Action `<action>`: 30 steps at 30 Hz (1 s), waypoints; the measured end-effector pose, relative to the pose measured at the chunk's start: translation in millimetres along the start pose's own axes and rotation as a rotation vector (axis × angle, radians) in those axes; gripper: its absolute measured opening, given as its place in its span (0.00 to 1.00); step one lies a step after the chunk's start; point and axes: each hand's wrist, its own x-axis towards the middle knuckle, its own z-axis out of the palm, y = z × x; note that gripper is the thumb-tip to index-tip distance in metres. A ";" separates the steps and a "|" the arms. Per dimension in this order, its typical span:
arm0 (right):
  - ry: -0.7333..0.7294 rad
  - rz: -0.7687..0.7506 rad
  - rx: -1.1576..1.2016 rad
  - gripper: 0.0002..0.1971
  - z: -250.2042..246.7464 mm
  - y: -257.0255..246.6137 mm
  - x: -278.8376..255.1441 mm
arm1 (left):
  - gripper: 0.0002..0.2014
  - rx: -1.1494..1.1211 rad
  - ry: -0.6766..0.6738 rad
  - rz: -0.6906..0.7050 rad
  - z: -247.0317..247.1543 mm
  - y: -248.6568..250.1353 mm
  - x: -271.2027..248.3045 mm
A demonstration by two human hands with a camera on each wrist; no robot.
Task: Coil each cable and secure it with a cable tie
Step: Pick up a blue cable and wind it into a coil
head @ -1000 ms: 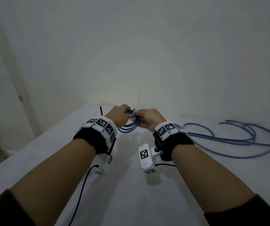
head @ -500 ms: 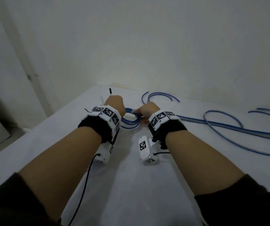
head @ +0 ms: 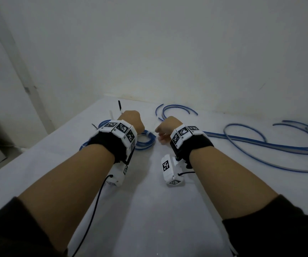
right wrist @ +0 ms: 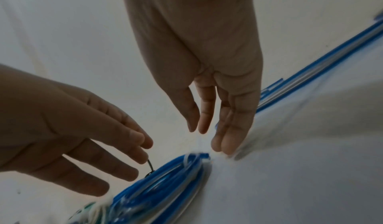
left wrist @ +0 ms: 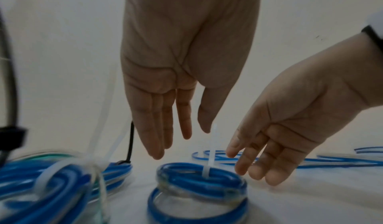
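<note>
Left hand (left wrist: 178,50) hangs over the small blue cable coil (left wrist: 199,183) w/ fingers straight, apart, holding nothing. Coil lies on the white table (head: 149,210), white cable tie (left wrist: 210,162) round it, tail up. Right hand (left wrist: 294,129) just beside it, fingers loose, empty. Loose blue cable (head: 260,143) lies further right.

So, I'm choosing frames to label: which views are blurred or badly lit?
Head view: dim, grey, fairly sharp, loose blue cable legible. Left wrist view: small tied coil mostly clear, larger bundle at left smeared. Right wrist view: worst, coil streaked with motion blur.
</note>
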 end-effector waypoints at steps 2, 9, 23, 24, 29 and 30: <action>0.035 0.014 -0.071 0.06 -18.3 3.8 -1.5 | 0.03 -0.012 0.005 0.042 -2.6 10.9 -2.1; 0.179 0.028 -0.428 0.13 -106.6 52.8 -14.5 | 0.09 -0.093 0.007 0.172 1.5 76.9 -9.8; 0.297 0.130 -0.988 0.12 -198.7 137.7 -55.8 | 0.15 -0.162 -0.089 0.472 18.1 207.6 -42.4; 0.287 0.129 -1.003 0.11 -201.5 139.7 -58.8 | 0.15 -0.171 -0.095 0.480 19.4 211.6 -43.8; 0.233 0.050 -0.980 0.12 -213.4 143.1 -61.9 | 0.25 -0.214 -0.129 0.500 26.7 224.0 -45.7; 0.227 0.016 -0.924 0.11 -216.0 137.1 -66.8 | 0.28 -0.236 -0.119 0.493 26.7 225.6 -44.2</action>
